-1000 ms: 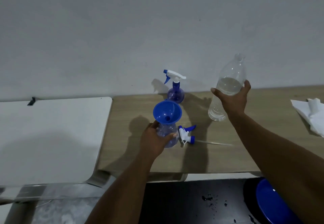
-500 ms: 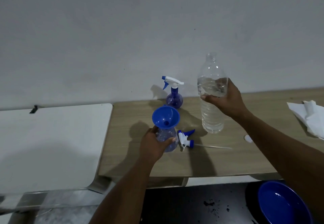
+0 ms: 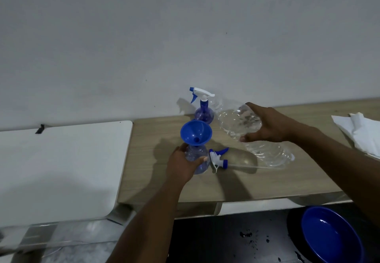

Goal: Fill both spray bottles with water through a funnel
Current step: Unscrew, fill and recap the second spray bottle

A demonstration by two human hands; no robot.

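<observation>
My left hand point(image 3: 182, 165) grips the near spray bottle point(image 3: 196, 156), a small clear-blue bottle standing on the wooden table point(image 3: 164, 184). A blue funnel point(image 3: 196, 132) sits in its open neck. Its trigger head point(image 3: 218, 158) with the dip tube lies on the table just right of it. My right hand point(image 3: 269, 124) holds a large clear water bottle point(image 3: 242, 127), tilted with its mouth up-left, close to the funnel's right rim. A second spray bottle point(image 3: 202, 109) with its white-and-blue head on stands behind, by the wall.
A white tabletop point(image 3: 61, 170) adjoins the wooden table on the left. Crumpled white paper point(image 3: 357, 133) lies at the far right. A blue bowl point(image 3: 329, 236) sits lower right on a dark wet surface point(image 3: 236, 238). The wall runs right behind the table.
My right hand lifted the water bottle from standing upright and tipped it leftward, toward the funnel. My left hand stayed on the near spray bottle.
</observation>
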